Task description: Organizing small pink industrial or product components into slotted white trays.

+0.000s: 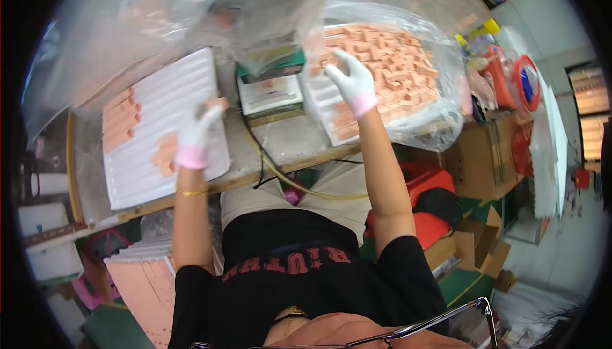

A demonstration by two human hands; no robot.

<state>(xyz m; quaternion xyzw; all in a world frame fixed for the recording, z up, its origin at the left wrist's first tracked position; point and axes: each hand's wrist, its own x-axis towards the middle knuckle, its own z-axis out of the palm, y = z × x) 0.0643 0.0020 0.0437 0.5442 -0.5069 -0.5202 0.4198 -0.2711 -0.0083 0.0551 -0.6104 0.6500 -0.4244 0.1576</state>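
Head view: left hand (193,133), white-gloved and blurred, fingers nearly closed, pinching a small pink block (220,103) at the tips, over the right side of a ridged white tray (159,94). Two groups of pink blocks lie on that tray. Right hand (352,84), also gloved, thumb and forefinger slightly apart, above a second tray (323,101) heaped with pink pieces (398,72); cannot tell whether it grips one. White device (271,96) between the trays.

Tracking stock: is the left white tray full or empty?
Partly filled: two groups of peach blocks on the left white tray, much of it bare.
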